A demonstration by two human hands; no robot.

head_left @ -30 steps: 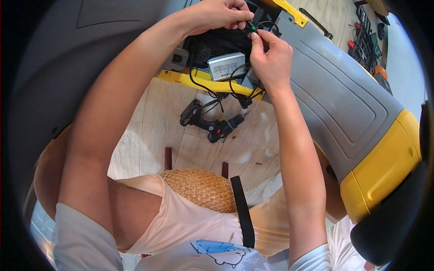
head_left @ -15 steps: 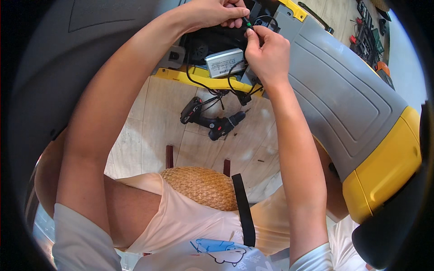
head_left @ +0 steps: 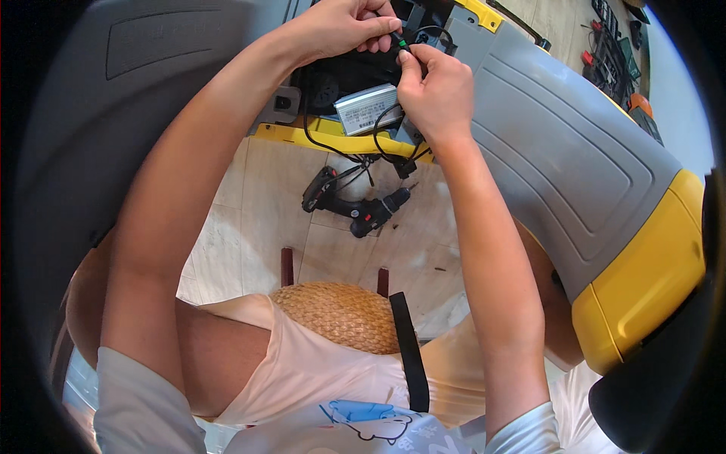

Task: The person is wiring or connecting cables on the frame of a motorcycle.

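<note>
My left hand (head_left: pixel 370 29) and my right hand (head_left: pixel 435 91) meet at the top over an open compartment in a grey-and-yellow machine. Both pinch a thin black cable connector with a green band (head_left: pixel 402 42), the left above, the right below. Inside the compartment, just left of my right hand, lies a silver metal box with a label (head_left: pixel 363 107). Black cables (head_left: pixel 306 113) loop around it and hang over a yellow edge (head_left: pixel 287 134) in a knot of wires.
A black cordless drill (head_left: pixel 367 214) lies on the wooden floor below. A woven stool seat (head_left: pixel 333 318) is under me. Grey-and-yellow panels (head_left: pixel 567 166) curve along the right, a dark panel (head_left: pixel 83 121) along the left. A tool case (head_left: pixel 609 64) lies at the upper right.
Both hands and the connector have shifted slightly left and up in the picture over the last second. The grip on the connector looks the same.
</note>
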